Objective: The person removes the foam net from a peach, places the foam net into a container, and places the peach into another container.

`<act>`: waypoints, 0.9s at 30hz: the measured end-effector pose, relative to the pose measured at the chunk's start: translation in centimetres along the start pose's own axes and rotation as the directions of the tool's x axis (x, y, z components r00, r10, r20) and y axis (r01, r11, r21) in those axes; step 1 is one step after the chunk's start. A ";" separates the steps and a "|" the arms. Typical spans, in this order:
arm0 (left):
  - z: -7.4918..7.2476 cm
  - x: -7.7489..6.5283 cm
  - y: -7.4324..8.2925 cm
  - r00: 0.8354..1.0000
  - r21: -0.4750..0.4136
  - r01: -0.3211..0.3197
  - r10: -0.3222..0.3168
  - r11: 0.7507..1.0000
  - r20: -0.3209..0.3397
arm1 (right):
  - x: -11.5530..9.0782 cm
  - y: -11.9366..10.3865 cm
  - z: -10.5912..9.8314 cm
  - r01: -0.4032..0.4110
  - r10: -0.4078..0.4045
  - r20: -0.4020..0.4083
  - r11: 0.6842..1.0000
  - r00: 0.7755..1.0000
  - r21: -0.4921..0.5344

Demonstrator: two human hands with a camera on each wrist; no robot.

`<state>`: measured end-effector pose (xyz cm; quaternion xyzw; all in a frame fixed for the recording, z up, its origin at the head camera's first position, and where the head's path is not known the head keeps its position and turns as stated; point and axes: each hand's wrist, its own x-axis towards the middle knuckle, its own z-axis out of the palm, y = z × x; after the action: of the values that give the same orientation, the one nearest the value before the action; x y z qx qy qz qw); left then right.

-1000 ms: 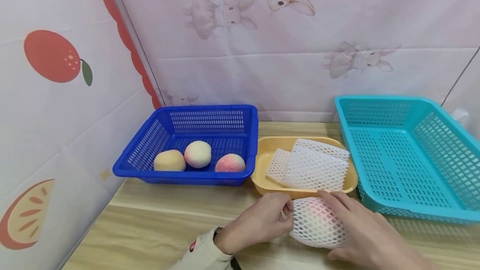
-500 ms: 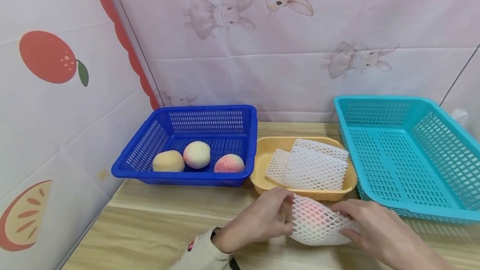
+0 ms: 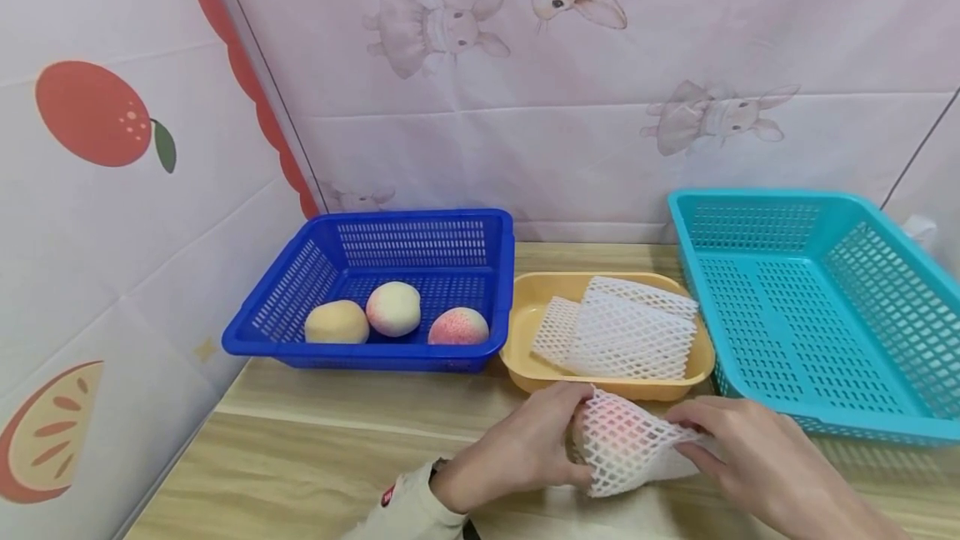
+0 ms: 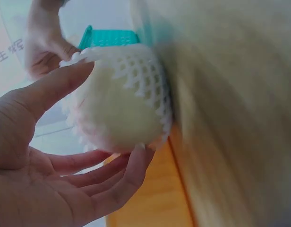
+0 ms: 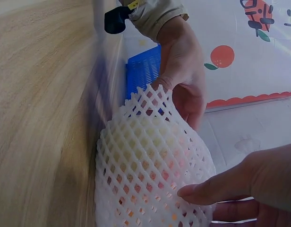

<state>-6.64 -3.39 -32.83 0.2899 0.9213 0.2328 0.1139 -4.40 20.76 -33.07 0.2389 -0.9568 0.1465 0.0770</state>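
A pink-and-cream peach sits inside a white foam net sleeve just above the tabletop, in front of the yellow tray. Its left end shows bare through the sleeve's mouth in the left wrist view. My left hand grips the peach and the sleeve's rim from the left, thumb on one side and fingers on the other. At the right end, my right hand pinches the gathered net between thumb and fingers. In the right wrist view the mesh covers most of the fruit.
A yellow tray with several flat foam nets stands behind the hands. To its left, a blue basket holds three peaches. A turquoise basket stands at the right. Patterned cloth walls border the table.
My right hand has drawn back from over the peach to pinch the sleeve's right end, pulling the net rightward. My left fingers have shifted around the peach, whose left side is now uncovered.
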 end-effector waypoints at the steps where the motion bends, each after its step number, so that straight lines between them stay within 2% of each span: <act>1: 0.2 0.0 0.0 1.000 0.008 0.000 0.000 1.000 -0.002 | 0.0 0.0 0.0 0.000 0.000 -0.001 1.000 1.000 0.004; 10: 1.5 0.3 0.0 0.998 0.051 -0.030 0.033 0.998 -0.060 | 0.0 0.0 0.1 0.018 -0.017 -0.016 1.000 1.000 0.024; 20: 1.6 0.6 -0.3 0.988 0.089 -0.058 0.070 0.994 -0.139 | 0.2 0.0 -0.2 0.022 -0.022 -0.016 1.000 1.000 0.013; 27: 1.5 0.5 -0.5 0.992 0.107 -0.033 0.046 0.994 -0.121 | 0.1 0.2 -0.5 -0.025 0.025 0.027 1.000 0.999 0.007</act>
<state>-6.79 -2.90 -34.44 0.2988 0.9316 0.2039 0.0367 -4.57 21.02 -32.63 0.2291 -0.9601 0.1478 0.0616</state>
